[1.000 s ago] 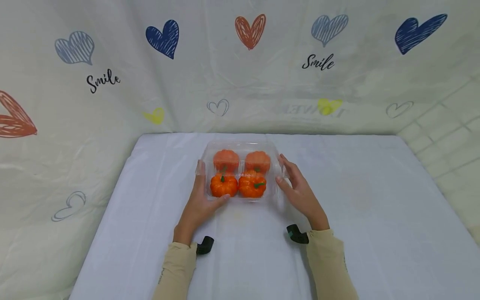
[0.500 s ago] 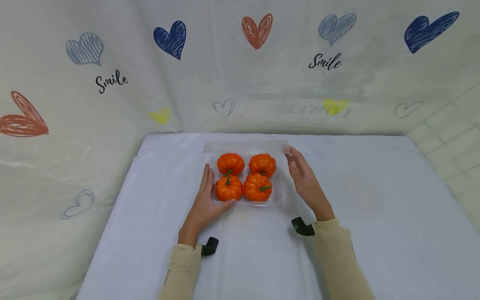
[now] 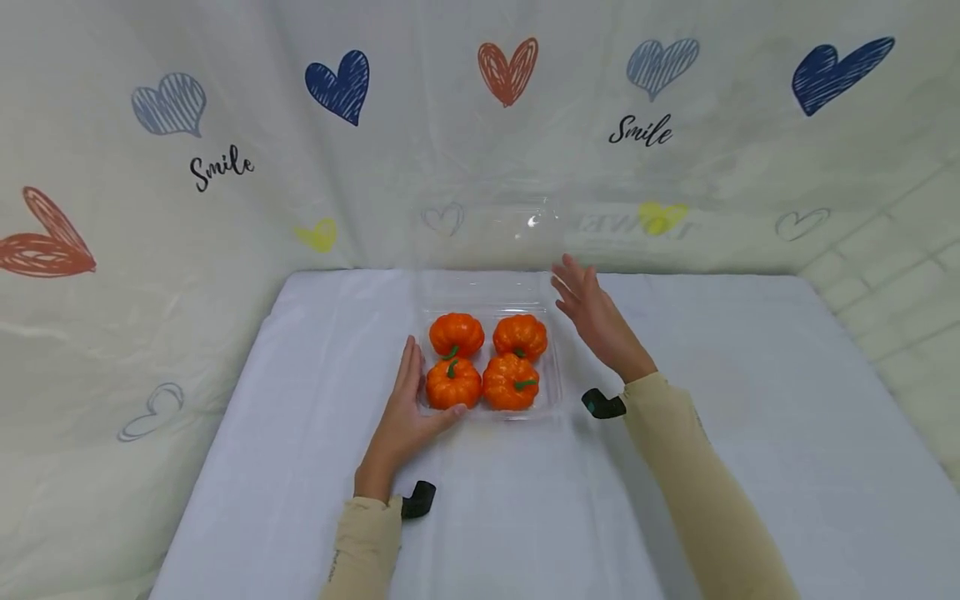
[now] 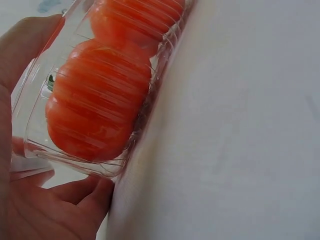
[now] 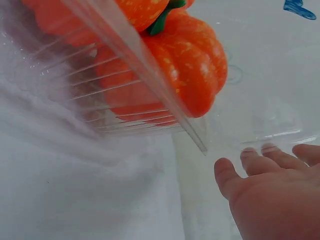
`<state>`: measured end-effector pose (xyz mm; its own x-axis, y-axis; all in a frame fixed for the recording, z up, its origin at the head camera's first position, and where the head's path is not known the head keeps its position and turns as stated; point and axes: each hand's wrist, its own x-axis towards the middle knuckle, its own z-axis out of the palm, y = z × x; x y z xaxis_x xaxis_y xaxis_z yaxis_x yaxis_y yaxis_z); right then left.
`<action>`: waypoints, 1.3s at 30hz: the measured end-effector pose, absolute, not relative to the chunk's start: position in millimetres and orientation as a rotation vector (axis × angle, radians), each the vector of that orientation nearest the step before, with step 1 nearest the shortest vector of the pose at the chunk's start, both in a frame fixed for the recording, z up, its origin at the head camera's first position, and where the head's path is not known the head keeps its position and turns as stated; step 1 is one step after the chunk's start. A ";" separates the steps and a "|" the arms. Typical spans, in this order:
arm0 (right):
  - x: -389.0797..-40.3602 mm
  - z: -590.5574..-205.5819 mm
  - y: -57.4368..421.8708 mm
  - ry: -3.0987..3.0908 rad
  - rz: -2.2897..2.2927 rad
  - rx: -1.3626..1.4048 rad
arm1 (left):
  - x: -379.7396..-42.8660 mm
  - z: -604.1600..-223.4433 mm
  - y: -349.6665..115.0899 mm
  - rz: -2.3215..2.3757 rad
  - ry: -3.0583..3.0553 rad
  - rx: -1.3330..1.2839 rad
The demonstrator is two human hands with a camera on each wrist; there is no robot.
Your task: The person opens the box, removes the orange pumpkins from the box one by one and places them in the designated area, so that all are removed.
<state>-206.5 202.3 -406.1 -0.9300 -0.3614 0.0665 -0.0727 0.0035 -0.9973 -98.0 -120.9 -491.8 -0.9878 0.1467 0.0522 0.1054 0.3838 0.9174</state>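
Several small orange pumpkins (image 3: 511,382) with green stems sit in a clear plastic clamshell box (image 3: 552,379) near the table's far edge. Its see-through lid (image 3: 491,287) stands raised at the back. My left hand (image 3: 401,429) grips the box's near left corner, thumb on the front rim and fingers along the left side. In the left wrist view, a pumpkin (image 4: 100,100) shows through the ribbed wall beside that hand. My right hand (image 3: 596,325), fingers spread, is beside the lid's right edge. The right wrist view shows its fingertips (image 5: 225,167) right at the lid, holding nothing.
A white cloth covers the table (image 3: 750,467). Behind it hangs a pale backdrop (image 3: 420,125) printed with hearts and the word "Smile". A black wrist camera (image 3: 418,500) projects from the left sleeve, and another camera (image 3: 603,404) from the right.
The lid has swung up and back from over the pumpkins. My right hand has let go of its edge and spread its fingers, farther back. My left hand keeps hold of the box.
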 end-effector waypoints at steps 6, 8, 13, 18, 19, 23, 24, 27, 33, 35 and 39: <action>-211.6 -419.4 206.8 1.920 -2.052 -0.346 | -95.2 -492.3 -116.6 1.707 2.576 0.242; -211.8 -424.1 207.4 1.866 -2.067 -0.315 | -95.2 -492.5 -116.3 1.708 2.580 0.251; -208.3 -436.1 207.7 1.793 -2.077 -0.271 | -95.6 -493.5 -117.6 1.717 2.581 0.273; -205.4 -447.5 208.3 1.762 -2.085 -0.228 | -95.9 -493.7 -119.2 1.696 2.598 0.282; -205.6 -449.5 208.2 1.761 -2.083 -0.226 | -95.8 -493.7 -119.5 1.697 2.599 0.282; -206.9 -456.7 208.6 1.767 -2.057 -0.223 | -95.3 -493.9 -120.2 1.706 2.586 0.270; -207.2 -457.7 208.8 1.774 -2.045 -0.229 | -95.1 -493.9 -120.1 1.706 2.584 0.265; -205.8 -456.3 209.6 1.856 -1.979 -0.222 | -94.3 -493.3 -119.4 1.699 2.589 0.258; -200.5 -435.3 210.3 2.293 -1.677 -0.243 | -93.3 -491.0 -118.6 1.683 2.604 0.257; -198.7 -426.4 207.4 2.409 -1.585 -0.273 | -93.2 -490.4 -119.1 1.676 2.616 0.256; -193.8 -410.4 197.3 2.540 -1.406 -0.373 | -93.0 -490.3 -120.3 1.670 2.635 0.257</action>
